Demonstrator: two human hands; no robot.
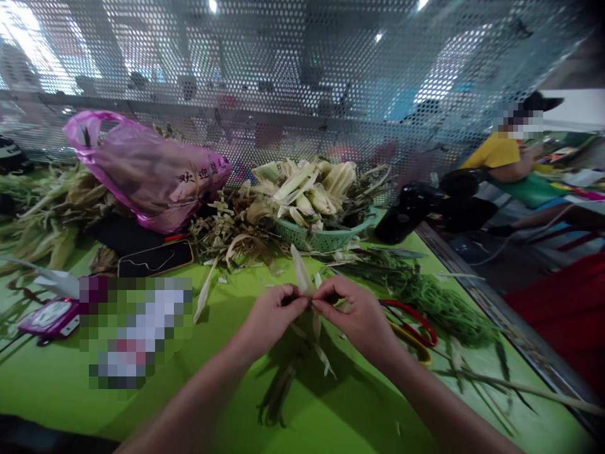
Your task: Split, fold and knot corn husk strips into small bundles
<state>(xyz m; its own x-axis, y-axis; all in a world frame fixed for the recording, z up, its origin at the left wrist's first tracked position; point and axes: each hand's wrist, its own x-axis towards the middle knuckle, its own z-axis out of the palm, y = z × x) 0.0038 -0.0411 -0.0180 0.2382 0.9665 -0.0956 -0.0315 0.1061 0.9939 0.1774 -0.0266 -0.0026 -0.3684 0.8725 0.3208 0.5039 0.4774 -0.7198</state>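
Observation:
Between my two hands is a pale strip of corn husk (302, 272), its pointed end sticking up and thin tails hanging below. My left hand (274, 312) pinches it between thumb and forefinger. Almost touching that pinch, my right hand (352, 312) grips the same husk with its fingertips. Exactly how the pieces cross at the fingertips is hidden. Under my hands, a dark bundle of dried strips (280, 392) lies on the green table (212, 403). Scissors with red and yellow handles (418, 325) rest just right of my right hand.
A green basket (321, 238) heaped with corn husks stands behind my hands. Left of it are a pink plastic bag (155, 173), a phone (155, 258) and a purple device (51, 318). Green string (444, 306) lies right. A perforated metal screen (283, 82) rises behind; a person in yellow (496, 154) sits far right.

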